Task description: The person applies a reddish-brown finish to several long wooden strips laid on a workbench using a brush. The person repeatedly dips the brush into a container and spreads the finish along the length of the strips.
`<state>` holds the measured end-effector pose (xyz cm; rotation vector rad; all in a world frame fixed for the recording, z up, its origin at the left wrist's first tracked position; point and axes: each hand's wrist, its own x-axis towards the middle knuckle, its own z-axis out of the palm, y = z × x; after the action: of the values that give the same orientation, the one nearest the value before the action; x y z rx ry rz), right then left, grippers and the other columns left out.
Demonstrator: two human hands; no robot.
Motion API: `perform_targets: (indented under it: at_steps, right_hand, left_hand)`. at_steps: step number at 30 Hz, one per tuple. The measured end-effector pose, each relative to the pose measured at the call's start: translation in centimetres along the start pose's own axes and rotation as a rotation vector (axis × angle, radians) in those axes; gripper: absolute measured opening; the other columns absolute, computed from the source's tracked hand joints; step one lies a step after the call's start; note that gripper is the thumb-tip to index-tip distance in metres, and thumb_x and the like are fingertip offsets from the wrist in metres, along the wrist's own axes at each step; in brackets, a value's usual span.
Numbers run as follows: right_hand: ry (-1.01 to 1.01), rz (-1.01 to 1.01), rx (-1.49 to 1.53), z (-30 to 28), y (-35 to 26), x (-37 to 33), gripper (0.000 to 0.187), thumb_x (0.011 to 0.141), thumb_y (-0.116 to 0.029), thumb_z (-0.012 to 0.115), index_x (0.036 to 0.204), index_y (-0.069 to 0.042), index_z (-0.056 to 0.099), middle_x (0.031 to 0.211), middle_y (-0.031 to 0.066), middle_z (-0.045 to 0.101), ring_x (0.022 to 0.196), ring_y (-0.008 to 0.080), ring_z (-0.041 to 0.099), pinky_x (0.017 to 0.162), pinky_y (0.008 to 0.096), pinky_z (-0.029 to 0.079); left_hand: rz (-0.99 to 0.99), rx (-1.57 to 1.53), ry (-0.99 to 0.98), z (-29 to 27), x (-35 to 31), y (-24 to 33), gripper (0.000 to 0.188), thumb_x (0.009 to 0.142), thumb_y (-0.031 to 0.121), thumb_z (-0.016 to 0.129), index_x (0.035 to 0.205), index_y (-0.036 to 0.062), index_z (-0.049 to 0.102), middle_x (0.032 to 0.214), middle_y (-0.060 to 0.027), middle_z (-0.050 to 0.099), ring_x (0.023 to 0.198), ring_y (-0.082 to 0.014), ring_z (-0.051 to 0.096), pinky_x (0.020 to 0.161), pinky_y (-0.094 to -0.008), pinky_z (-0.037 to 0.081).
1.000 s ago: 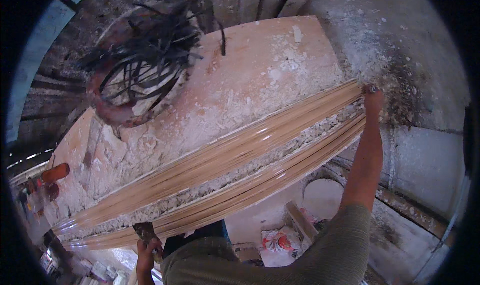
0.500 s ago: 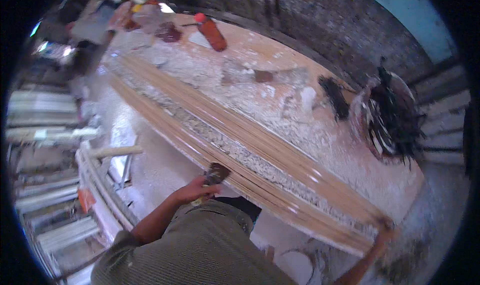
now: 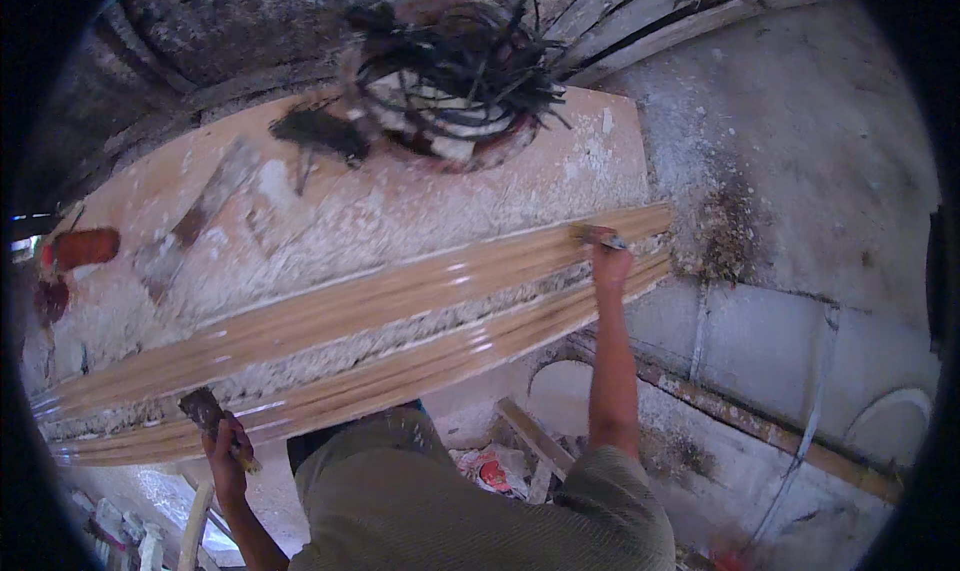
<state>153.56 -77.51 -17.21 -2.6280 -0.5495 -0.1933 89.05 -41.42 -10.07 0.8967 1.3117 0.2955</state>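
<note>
Two long, glossy tan ribbed mouldings (image 3: 380,281) run side by side across the table, with crumbly whitish plaster (image 3: 345,349) in the gap between them. My left hand (image 3: 228,451) is closed around the handle of a scraper (image 3: 202,408) with a wide dark blade, held at the near moulding's front edge. Toward the right end, my right hand (image 3: 611,263) grips a small brush (image 3: 590,234). The brush's tan head lies against the far moulding; its exact contact is blurred.
Behind the mouldings, the plaster-smeared table (image 3: 340,236) carries a round tub (image 3: 455,149) heaped with dark strips, a dark bristly clump (image 3: 318,136) and an orange-red bottle (image 3: 85,249). Debris (image 3: 730,231) litters the floor past the table's right end. Wood pieces (image 3: 535,436) lie below.
My view has swung to the right, bringing the tub to the upper middle. My right hand, blurred at the mouldings' right end before, now shows a brush on the far moulding. The left still holds the scraper.
</note>
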Motion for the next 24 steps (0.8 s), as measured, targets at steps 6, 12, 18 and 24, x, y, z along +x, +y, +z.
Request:
perform_targets:
  at_steps: [6, 12, 18, 24]
  right_hand:
    - [0.187, 0.061, -0.498, -2.4, 21.6, 14.4, 0.047, 0.087, -0.046, 0.069, 0.085, 0.001, 0.073, 0.075, 0.0205, 0.070, 0.072, 0.0394, 0.070, 0.064, 0.0509, 0.053]
    - [0.027, -0.024, -0.474, -4.8, 34.1, 22.0, 0.037, 0.090, -0.036, 0.065, 0.109, -0.004, 0.069, 0.100, 0.0127, 0.072, 0.079, 0.0278, 0.068, 0.070, 0.0423, 0.055]
    - [-0.328, 0.605, 0.528, -10.7, 28.7, 17.9, 0.038, 0.099, -0.022, 0.056, 0.131, -0.002, 0.060, 0.121, 0.0132, 0.068, 0.099, 0.0234, 0.067, 0.088, 0.0371, 0.054]
    - [-0.398, -0.154, -0.026, -3.8, -2.7, -3.6, 0.024, 0.091, -0.011, 0.064, 0.113, -0.001, 0.069, 0.110, 0.0112, 0.071, 0.098, 0.0213, 0.067, 0.090, 0.0355, 0.052]
  left_hand:
    - [-0.120, 0.172, -0.175, 11.8, -0.8, 2.0, 0.025, 0.092, 0.030, 0.064, 0.098, 0.0071, 0.057, 0.071, -0.0011, 0.052, 0.055, -0.0113, 0.048, 0.052, -0.0270, 0.039]
    - [-0.301, 0.416, 0.046, 13.0, -1.2, 3.8, 0.047, 0.088, 0.027, 0.071, 0.125, 0.0033, 0.055, 0.095, -0.0066, 0.065, 0.089, -0.0184, 0.063, 0.080, -0.0338, 0.051]
    - [-0.320, 0.219, -0.278, 9.0, -2.3, 2.6, 0.026, 0.094, 0.027, 0.071, 0.106, 0.0059, 0.062, 0.086, -0.0019, 0.064, 0.073, -0.0111, 0.057, 0.062, -0.0278, 0.047]
    - [-0.214, -0.111, -0.355, -0.9, -6.2, -0.7, 0.024, 0.094, 0.028, 0.070, 0.097, 0.0057, 0.063, 0.082, -0.0001, 0.061, 0.070, -0.0070, 0.055, 0.059, -0.0245, 0.045]
